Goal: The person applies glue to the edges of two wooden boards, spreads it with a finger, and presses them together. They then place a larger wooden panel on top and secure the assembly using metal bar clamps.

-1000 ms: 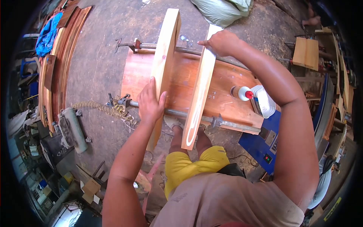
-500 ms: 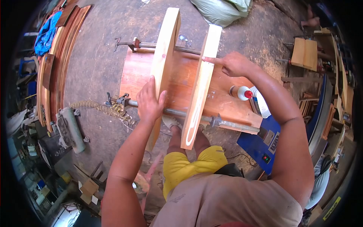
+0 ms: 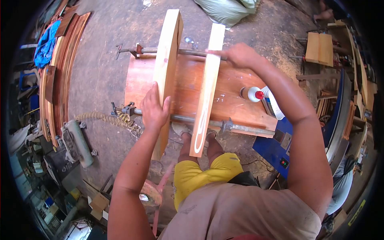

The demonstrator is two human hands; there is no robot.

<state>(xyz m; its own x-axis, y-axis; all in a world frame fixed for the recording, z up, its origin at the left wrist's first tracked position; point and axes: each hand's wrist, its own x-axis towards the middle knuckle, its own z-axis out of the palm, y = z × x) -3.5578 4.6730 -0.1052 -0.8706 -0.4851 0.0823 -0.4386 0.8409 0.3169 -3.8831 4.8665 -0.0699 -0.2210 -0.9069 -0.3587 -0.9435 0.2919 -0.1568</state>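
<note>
Two long pale wooden boards stand on edge across two bar clamps. My left hand (image 3: 155,109) grips the left board (image 3: 167,60), fingers along its left side and thumb on the right. On the right board (image 3: 209,86), a looped white line of glue (image 3: 201,130) lies along the near half of the upper face. My right hand (image 3: 238,56) holds no object; its index finger reaches out onto that face near the far end, and the other fingers are curled. The far clamp (image 3: 150,50) and near clamp (image 3: 182,118) pass beneath the boards.
A reddish wooden panel (image 3: 236,94) lies under the clamps, bearing a red-capped glue bottle (image 3: 252,94). A blue machine (image 3: 274,148) stands at right. Stacked planks (image 3: 66,76), a compressor tank (image 3: 78,142) and a coiled hose (image 3: 102,117) are at left. A pale sack (image 3: 228,12) lies beyond.
My right index finger has slid a little along the right board toward its far end. My left hand keeps its place on the left board. The whole view has shifted slightly.
</note>
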